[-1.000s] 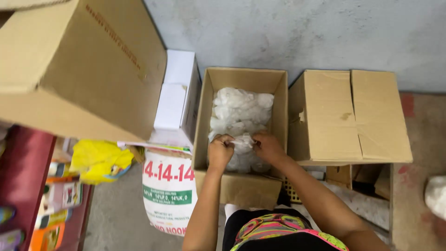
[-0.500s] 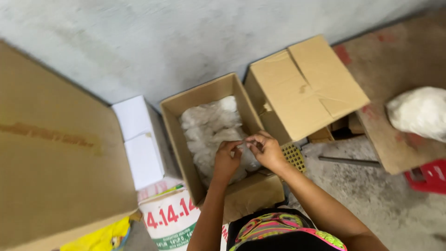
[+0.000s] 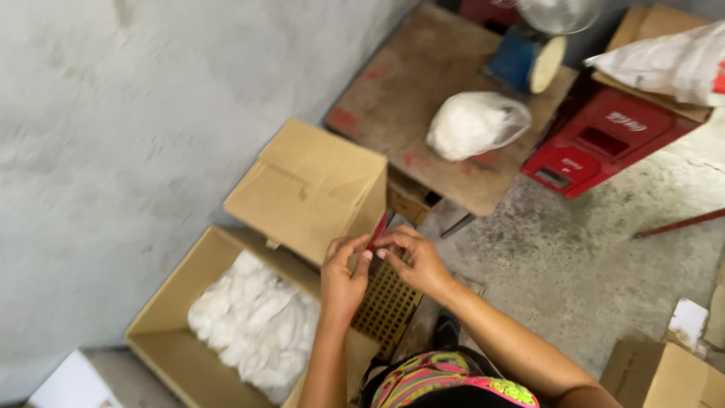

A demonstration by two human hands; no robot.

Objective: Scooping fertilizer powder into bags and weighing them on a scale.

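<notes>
Concrete floor: 2 cardboard boxes [image 3: 306, 189], 2 hands [image 3: 343, 279] w/ small item.

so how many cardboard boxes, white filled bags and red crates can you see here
cardboard boxes: 3, an open box of white stuff, a closed box beside it, one at the lower right corner
white filled bags: 2, a clear bag on the wooden table, a sack at upper right
red crates: 1
total: 6

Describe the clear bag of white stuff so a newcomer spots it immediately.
Start at the worn wooden table against the grey wall. The clear plastic bag lies near its right edge, beside a blue scale. Unlike the cardboard boxes below, it is rounded, see-through and bulging with white contents.
</notes>
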